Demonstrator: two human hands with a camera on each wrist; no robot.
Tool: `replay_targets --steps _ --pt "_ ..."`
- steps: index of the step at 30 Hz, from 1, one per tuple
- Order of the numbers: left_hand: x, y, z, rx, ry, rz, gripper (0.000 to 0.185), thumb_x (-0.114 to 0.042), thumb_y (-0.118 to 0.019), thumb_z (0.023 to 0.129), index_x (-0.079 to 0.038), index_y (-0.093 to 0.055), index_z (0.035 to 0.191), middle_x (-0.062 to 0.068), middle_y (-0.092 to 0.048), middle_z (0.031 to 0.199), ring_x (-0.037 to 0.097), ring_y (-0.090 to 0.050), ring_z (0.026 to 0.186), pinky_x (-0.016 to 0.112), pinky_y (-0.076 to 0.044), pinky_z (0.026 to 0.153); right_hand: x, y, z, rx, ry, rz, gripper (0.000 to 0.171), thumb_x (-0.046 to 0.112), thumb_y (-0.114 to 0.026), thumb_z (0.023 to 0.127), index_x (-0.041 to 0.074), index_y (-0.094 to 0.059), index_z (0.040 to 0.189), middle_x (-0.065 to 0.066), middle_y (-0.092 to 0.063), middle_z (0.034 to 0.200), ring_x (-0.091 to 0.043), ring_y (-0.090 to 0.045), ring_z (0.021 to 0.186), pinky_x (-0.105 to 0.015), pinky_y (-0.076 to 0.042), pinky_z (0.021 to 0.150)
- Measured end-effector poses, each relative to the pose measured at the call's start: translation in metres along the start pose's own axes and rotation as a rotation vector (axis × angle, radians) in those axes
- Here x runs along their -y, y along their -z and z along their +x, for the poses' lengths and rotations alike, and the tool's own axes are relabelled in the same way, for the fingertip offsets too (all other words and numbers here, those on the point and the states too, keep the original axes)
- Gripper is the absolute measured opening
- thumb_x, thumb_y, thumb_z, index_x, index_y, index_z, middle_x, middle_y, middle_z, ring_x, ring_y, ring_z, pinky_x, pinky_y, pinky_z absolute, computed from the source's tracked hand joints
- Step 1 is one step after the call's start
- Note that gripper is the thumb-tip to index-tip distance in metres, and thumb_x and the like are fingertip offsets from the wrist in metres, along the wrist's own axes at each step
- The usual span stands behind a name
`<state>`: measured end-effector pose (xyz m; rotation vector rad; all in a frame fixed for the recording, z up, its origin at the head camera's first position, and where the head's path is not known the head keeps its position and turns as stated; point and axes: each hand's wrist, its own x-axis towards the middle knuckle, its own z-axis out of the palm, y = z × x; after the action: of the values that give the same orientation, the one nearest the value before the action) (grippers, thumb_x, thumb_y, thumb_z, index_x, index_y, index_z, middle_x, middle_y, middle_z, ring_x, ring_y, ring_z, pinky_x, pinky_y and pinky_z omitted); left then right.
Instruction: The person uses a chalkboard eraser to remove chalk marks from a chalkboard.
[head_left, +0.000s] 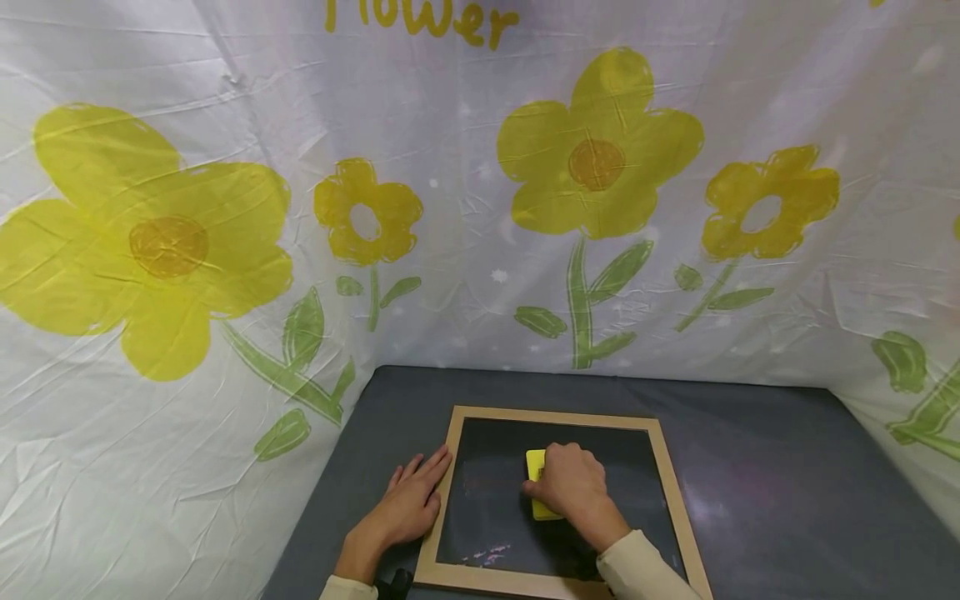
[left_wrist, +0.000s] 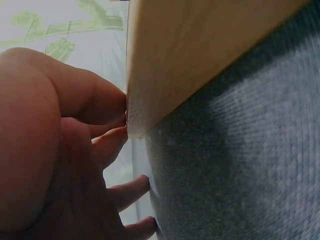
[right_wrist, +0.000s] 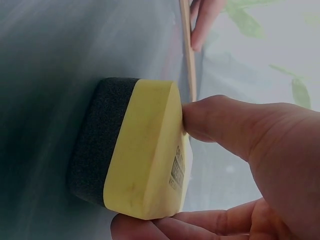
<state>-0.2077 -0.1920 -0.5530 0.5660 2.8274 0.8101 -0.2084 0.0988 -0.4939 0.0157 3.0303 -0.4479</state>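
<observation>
The right hand [head_left: 573, 487] grips a yellow-backed eraser [right_wrist: 135, 150] between thumb and fingers, its dark felt face pressed flat on the chalkboard [head_left: 495, 508], near the board's middle. The left hand [head_left: 411, 500] lies flat with straight fingers against the wooden frame [head_left: 442, 492], to the left of the grip. If that bracing slackens, the board may slide on the grey cloth [head_left: 787, 500]. Pink chalk marks [head_left: 487, 552] below the eraser could smear if the felt tilts.

A wrinkled white sheet [head_left: 480, 275] printed with big yellow flowers [head_left: 597, 150] and green stems wraps three sides of a dark grey cloth-covered bench [head_left: 787, 500]; soft, even light falls throughout.
</observation>
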Motion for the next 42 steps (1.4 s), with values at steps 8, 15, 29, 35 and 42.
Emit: replay_targets --steps 8,15,29,35,42 --pt "-0.001 0.000 0.001 -0.003 -0.003 0.005 0.064 -0.007 -0.056 0.108 -0.010 -0.042 0.170 0.007 -0.033 0.180 0.052 -0.029 0.163 0.081 -0.017 0.125 -0.008 0.004 -0.001 0.017 -0.041 -0.011 0.056 0.054 -0.092 0.082 0.005 -0.074 0.101 -0.009 -0.064 0.081 -0.026 -0.064 0.071 -0.044 -0.059 0.063" --pt "-0.001 0.000 0.000 -0.006 -0.006 0.006 0.064 -0.007 -0.056 0.108 -0.009 -0.041 0.170 0.007 -0.033 0.180 0.052 -0.029 0.163 0.082 -0.017 0.124 -0.016 0.007 -0.002 0.014 -0.053 -0.018 0.056 0.055 -0.091 0.082 0.005 -0.073 0.099 -0.009 -0.063 0.080 -0.026 -0.062 0.069 -0.043 -0.058 0.061" --pt "-0.001 0.000 -0.001 0.003 -0.003 -0.010 0.064 -0.007 -0.056 0.108 -0.010 -0.041 0.170 0.007 -0.032 0.181 0.053 -0.028 0.163 0.082 -0.016 0.124 -0.042 0.014 -0.007 0.012 -0.092 -0.011 0.053 0.055 -0.091 0.083 0.008 -0.070 0.093 -0.007 -0.061 0.075 -0.023 -0.060 0.063 -0.040 -0.053 0.056" --pt "-0.001 -0.001 -0.001 0.002 -0.005 -0.010 0.064 -0.007 -0.056 0.108 -0.010 -0.041 0.170 0.007 -0.033 0.181 0.053 -0.028 0.163 0.082 -0.016 0.124 -0.051 0.015 -0.007 0.022 -0.106 -0.008 0.052 0.056 -0.090 0.083 0.009 -0.069 0.090 -0.007 -0.061 0.074 -0.024 -0.060 0.062 -0.040 -0.051 0.054" --pt "-0.001 0.000 -0.001 -0.005 -0.005 -0.010 0.064 -0.006 -0.056 0.107 -0.009 -0.042 0.170 0.008 -0.033 0.180 0.053 -0.029 0.163 0.082 -0.016 0.124 -0.060 0.020 -0.010 0.004 -0.113 -0.005 0.053 0.055 -0.091 0.083 0.008 -0.068 0.089 -0.008 -0.060 0.073 -0.024 -0.059 0.061 -0.040 -0.052 0.054"
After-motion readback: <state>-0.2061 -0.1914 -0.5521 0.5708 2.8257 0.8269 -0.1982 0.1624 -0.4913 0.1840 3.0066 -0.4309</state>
